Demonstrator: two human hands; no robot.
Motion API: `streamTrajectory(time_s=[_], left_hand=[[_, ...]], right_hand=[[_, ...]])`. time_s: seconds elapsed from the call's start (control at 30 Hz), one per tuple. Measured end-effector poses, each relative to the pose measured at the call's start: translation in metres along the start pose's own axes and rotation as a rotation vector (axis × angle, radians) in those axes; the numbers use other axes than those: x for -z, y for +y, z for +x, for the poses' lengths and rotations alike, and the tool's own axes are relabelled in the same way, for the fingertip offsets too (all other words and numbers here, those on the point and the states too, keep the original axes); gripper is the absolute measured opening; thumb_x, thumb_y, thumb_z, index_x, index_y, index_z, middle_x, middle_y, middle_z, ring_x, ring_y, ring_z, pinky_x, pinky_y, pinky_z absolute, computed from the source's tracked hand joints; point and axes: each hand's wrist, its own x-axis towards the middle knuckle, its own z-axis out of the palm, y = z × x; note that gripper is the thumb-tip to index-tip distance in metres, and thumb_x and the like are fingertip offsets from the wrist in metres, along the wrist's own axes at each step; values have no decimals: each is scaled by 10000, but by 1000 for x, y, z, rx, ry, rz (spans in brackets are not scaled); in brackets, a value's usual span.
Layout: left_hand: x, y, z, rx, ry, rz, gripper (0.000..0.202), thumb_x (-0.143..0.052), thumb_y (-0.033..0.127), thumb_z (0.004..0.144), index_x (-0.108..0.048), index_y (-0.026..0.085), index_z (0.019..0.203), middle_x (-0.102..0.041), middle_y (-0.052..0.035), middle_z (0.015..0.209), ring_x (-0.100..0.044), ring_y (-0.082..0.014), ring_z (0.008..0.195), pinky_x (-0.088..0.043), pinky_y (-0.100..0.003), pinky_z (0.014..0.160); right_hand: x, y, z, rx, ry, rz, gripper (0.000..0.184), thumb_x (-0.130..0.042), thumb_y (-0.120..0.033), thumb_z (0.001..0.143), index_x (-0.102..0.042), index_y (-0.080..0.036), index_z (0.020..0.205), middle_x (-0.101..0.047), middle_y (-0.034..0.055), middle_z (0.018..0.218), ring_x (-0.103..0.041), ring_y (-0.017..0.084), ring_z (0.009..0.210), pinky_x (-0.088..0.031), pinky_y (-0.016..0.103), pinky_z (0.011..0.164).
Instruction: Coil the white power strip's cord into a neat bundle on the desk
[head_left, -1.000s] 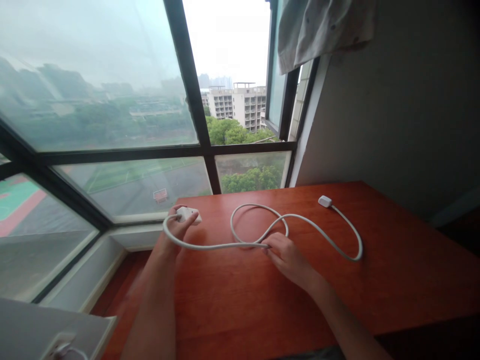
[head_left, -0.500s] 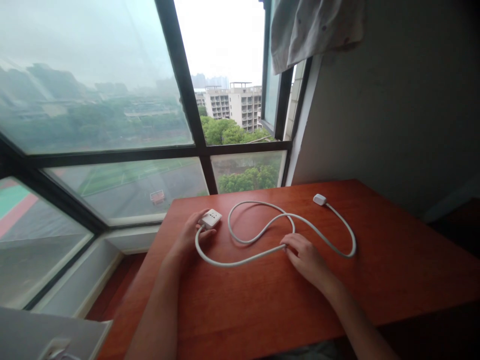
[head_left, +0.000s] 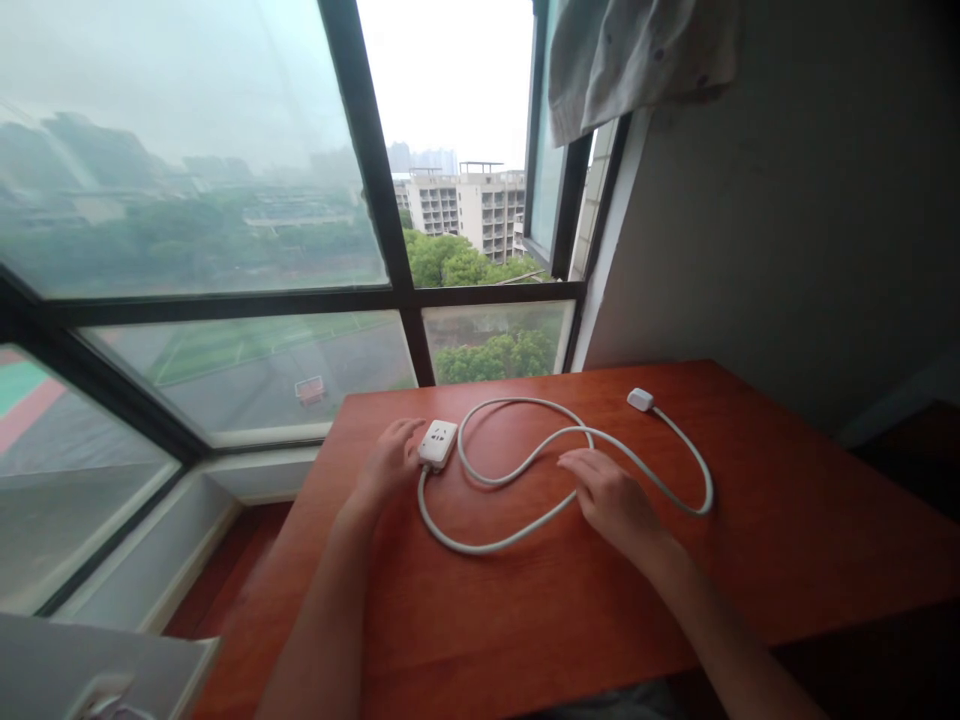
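Observation:
A white extension cord lies in loose loops on the reddish-brown table. Its square socket block rests face up, left of the loops. My left hand is just left of the block, fingers apart and holding nothing; whether a fingertip still touches the block I cannot tell. Over the cord's near loop hovers my right hand, its fingers stretched out and loosely together, with nothing seen in them. It hides a short stretch of cord. The cord's white plug end lies at the far right.
Dark-framed windows border the table's far side, one pane swung outward. A pale curtain hangs above, beside a grey wall. At lower left stands a white ledge near the table's left edge.
My left hand has let go of the socket block, which now lies flat and slightly farther right. My right hand has released the cord and lifted a little; the near loop has shifted.

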Motion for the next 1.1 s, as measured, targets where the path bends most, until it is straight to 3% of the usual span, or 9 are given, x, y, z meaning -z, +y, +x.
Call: streamTrajectory(time_s=[0.1,0.23,0.33,0.43,0.53,0.63,0.73,0.9,1.1], left_hand=[[-2,25,2,-8,54,107,348,-446,210,841,-623,166,1136,-660,-117,1059,-634,-212,920,-499,-303,757],[-9,54,-1,72,-136,225,324,-445,373,906,-634,209,1112,-688,-57,764,-646,-204,702,-437,-285,640],[-22,62,-6,84,-215,223,377,-537,365,858,-584,233,1208,-695,-60,806,-653,-225,745,-421,-286,630],[-38,66,-8,89,-204,35,518,-627,270,774,-526,215,1279,-677,-52,817,-653,-218,775,-449,-290,665],[-41,74,-5,129,-78,-377,544,-604,230,767,-483,196,1296,-626,-24,832,-654,-171,736,-490,-271,657],[-25,90,6,140,120,-757,551,-572,302,817,-409,229,1339,-604,-21,929,-646,-118,658,-515,-245,593],[4,106,25,55,229,-780,470,-584,337,831,-481,228,1276,-645,-53,1011,-562,-63,512,-463,-204,473],[53,122,70,-129,417,-516,386,-558,249,836,-562,186,1216,-705,-35,867,-437,-43,434,-367,-176,438],[95,143,101,-305,406,-64,302,-526,197,829,-665,145,1091,-709,-27,795,-572,-98,597,-440,-206,639]], right_hand=[[22,-2,20,9,1,-192,407,-418,-46,844,-615,-212,1158,-616,82,1208,-515,232,1169,-405,379,1018],[29,13,38,-177,-185,-421,418,-409,-81,876,-554,-157,1261,-589,158,1232,-581,267,1067,-456,364,882],[25,23,41,-290,-352,-374,405,-374,-82,891,-565,-139,1244,-646,155,1099,-641,237,931,-466,321,801],[32,24,42,-271,-330,-170,355,-375,-119,909,-616,-143,1168,-664,134,1112,-629,229,1004,-454,313,869],[51,20,42,-181,-303,67,317,-396,-192,927,-649,-170,1117,-672,101,1137,-614,214,1049,-445,311,921],[68,9,41,-109,-351,238,296,-443,-251,923,-653,-190,1121,-684,76,1097,-621,208,1003,-456,311,895],[75,-9,37,-107,-389,354,334,-472,-280,916,-600,-198,1213,-686,49,964,-624,181,869,-468,286,797],[73,-35,16,-178,-530,594,527,-516,-286,893,-395,-187,1397,-637,-5,808,-567,118,632,-444,220,595],[61,-23,-16,-90,-764,574,235,-500,-190,865,-617,-178,1068,-675,15,821,-619,158,765,-464,252,716]])
